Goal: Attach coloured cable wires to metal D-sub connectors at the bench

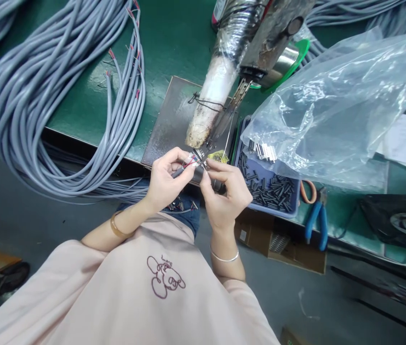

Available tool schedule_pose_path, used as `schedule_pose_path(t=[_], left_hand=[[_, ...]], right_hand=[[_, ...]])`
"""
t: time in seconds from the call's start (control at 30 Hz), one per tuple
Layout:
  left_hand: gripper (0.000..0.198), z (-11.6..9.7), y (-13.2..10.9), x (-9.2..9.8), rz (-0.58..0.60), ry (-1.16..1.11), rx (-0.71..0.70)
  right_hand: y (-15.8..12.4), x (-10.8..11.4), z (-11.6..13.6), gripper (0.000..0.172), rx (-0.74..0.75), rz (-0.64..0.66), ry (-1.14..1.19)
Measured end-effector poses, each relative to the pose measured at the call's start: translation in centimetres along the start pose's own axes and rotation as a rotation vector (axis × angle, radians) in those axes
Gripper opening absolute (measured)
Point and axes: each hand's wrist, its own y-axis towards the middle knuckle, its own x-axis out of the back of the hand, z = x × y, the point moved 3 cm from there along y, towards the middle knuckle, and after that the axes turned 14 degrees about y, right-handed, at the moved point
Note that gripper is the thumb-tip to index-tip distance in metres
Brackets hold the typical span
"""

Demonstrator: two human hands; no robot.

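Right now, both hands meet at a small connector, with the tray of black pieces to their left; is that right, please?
Not left: in the head view, the tray of black pieces sits right of the right hand, which meets the left hand at the connector.

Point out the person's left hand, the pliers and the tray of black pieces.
Left hand [166, 183]: head view, middle of the hand.
Pliers [313, 218]: head view, on one blue handle.
Tray [273, 211]: head view, on its near rim.
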Motion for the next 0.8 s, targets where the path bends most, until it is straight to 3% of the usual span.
schedule_pose_path(t=[0.37, 0.63, 0.8], left_hand=[[0.013, 0.34, -0.1, 0.12, 0.029, 0.041, 0.07], [0.011, 0.19, -0.48, 0.55, 0.06, 0.032, 0.033], [0.019, 0.54, -0.22, 0.56, 0.09, -0.02, 0.096]], right_hand=[[-0.35, 0.25, -0.02, 0.015, -0.033, 0.035, 0.002], [-0.34, 0.23, 0.23, 0.015, -0.022, 0.029, 0.006], [-0.52, 0.21, 0.37, 0.015, -0.029, 0.033, -0.009]])
